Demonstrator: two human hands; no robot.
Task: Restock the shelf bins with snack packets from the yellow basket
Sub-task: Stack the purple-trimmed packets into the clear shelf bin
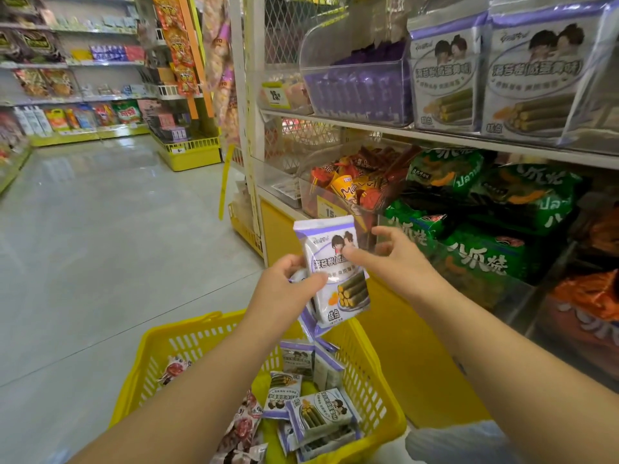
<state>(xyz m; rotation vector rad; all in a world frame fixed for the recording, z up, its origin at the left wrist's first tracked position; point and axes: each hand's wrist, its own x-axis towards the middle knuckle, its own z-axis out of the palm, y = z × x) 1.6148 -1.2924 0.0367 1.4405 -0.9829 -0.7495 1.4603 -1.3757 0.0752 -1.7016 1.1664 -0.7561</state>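
Shop shelving is rising along the right side of the yellow basket (pixel 187 324), which is sitting low in front of me. Above the basket's far rim I am holding a purple-and-white snack packet (pixel 345 296) nearly upright, its long axis running up from the basket. My left grip (pixel 284 283) is clamping the packet's left edge, thumb across the face and fingers curled behind, seemingly with more packets stacked underneath. My right grip (pixel 388 259) is spread wide, thumb tip touching the packet's face, fingers not closing on it. Matching packets (pixel 532 72) are standing high up and right of the basket, so I judge my right grip the nearer one for the lift.
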